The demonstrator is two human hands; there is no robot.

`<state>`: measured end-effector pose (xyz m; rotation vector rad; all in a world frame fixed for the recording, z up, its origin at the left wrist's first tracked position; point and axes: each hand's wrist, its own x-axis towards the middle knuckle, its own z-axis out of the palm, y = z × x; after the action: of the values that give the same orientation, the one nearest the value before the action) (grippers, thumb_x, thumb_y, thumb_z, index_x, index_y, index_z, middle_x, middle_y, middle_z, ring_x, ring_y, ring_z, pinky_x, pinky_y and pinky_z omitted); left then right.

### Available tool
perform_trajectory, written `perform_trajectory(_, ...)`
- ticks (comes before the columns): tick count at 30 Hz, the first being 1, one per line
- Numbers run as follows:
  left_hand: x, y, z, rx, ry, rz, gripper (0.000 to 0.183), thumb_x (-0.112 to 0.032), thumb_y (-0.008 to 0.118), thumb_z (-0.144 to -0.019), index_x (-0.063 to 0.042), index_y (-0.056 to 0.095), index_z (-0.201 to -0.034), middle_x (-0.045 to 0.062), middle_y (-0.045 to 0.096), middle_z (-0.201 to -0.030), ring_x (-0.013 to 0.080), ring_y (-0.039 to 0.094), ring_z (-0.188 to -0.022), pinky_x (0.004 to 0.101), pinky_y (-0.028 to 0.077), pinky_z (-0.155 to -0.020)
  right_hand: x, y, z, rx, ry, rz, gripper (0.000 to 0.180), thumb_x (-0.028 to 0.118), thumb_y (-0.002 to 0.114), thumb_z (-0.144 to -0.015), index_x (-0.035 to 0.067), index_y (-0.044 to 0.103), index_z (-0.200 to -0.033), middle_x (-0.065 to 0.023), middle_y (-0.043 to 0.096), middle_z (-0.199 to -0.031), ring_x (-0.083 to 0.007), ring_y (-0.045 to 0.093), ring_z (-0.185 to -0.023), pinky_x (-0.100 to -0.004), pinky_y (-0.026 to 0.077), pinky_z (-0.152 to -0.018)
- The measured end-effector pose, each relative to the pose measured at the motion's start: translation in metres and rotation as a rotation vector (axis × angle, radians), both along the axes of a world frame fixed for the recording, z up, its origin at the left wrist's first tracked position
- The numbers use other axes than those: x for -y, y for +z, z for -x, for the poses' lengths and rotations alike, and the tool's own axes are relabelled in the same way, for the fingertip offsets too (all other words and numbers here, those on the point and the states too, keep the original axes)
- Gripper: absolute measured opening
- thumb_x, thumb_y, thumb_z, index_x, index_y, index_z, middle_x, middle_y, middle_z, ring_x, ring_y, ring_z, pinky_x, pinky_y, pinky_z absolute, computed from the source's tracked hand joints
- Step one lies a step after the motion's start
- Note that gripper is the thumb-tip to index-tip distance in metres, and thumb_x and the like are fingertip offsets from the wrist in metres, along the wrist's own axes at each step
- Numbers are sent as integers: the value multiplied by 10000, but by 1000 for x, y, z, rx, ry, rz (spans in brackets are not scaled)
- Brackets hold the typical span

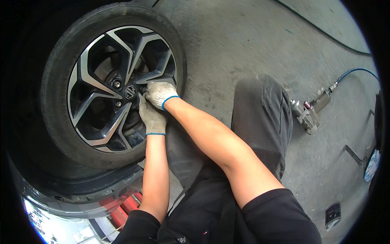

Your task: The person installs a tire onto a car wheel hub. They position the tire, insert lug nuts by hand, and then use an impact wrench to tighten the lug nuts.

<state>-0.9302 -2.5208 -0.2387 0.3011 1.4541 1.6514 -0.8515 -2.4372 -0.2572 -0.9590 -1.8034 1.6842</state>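
Observation:
An alloy car wheel [91, 74] with black and machined silver spokes, wearing a tyre [54, 91], sits in the wheel arch in front of me. Its hub cap [131, 92] bears the MG badge. Two lug nuts, an upper one [117, 84] and a lower one [118, 104], show beside the cap. My right hand [161, 94], in a knitted work glove with a blue cuff edge, has its fingers curled in close by the hub. Just beneath, my left hand [152, 116], gloved alike, reaches to the same spot. Whatever lies between the fingertips is hidden.
An air impact wrench [309, 113] lies on the concrete floor right of my knee [259, 113], joined to a blue air hose [355, 70]. A dark hose or cable [320, 30] crosses the floor farther up. A small dark object [332, 213] lies at lower right. The car's bumper [88, 204] curves along the lower left.

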Motion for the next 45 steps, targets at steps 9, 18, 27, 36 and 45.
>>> perform_trajectory(9,6,-12,8,130,-80,-156,489,-462,491,-999,-146,555,-1366,88,530,-1438,315,434,-1365,481,299,-1158,-2,-4,9,-28,98,-97,364,313,460,-975,110,675,-1188,-189,653,-1235,-386,621,-1128,-472,490,-959)
perform_trajectory(18,-13,-36,21,242,-14,-247,451,-413,456,-1016,-100,582,-1315,113,595,-1334,294,538,-1238,429,379,-1102,-8,13,1,126,56,-53,550,518,409,-966,77,660,-1176,-224,687,-1123,-404,648,-1067,-496,498,-922)
perform_trajectory(27,1,-69,45,499,-14,-593,375,-283,420,-1026,-37,597,-1247,130,627,-1271,281,581,-1176,424,401,-1086,2,19,10,138,38,-163,545,506,547,-922,13,653,-1128,-262,672,-1121,-410,628,-1094,-478,490,-946)
perform_trajectory(36,-23,-46,16,453,226,-349,375,-268,435,-1019,-29,590,-1262,137,614,-1276,273,576,-1180,398,421,-1070,-10,19,5,211,68,-187,589,561,486,-933,59,668,-1182,-257,672,-1135,-415,622,-1107,-469,477,-963)
perform_trajectory(45,-21,-62,21,499,286,-359,358,-214,428,-982,-34,598,-1241,131,634,-1243,284,586,-1166,411,433,-1055,-4,18,13,150,-13,-102,566,545,517,-936,74,675,-1207,-263,664,-1154,-418,598,-1148,-461,463,-971)
